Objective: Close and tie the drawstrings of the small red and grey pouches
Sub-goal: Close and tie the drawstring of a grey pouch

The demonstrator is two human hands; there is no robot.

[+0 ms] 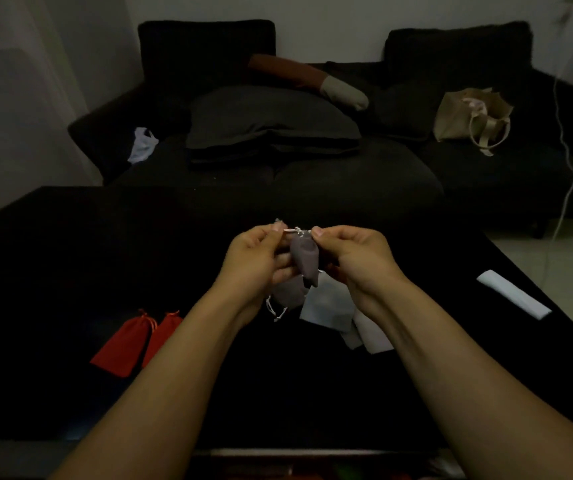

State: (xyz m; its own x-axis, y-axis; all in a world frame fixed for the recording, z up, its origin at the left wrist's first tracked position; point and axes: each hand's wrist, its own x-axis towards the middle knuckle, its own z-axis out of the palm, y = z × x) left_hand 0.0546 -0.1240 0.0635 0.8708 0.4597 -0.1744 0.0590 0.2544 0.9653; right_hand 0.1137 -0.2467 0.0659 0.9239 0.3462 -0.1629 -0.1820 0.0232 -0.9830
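Black table point(70, 258), red pouches point(129, 341), white cloths point(513, 294)

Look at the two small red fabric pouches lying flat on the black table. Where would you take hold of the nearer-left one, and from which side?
Take the left small red fabric pouch at its gathered neck, by the orange drawstring at its far end. That end is narrow and bunched, so a pinch grip probably fits it. Come from above and the left, since the second red pouch lies against its right side on the black table.

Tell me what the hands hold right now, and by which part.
Both hands, left hand and right hand, hold one grey pouch above the table, each pinching its white drawstring at the top.
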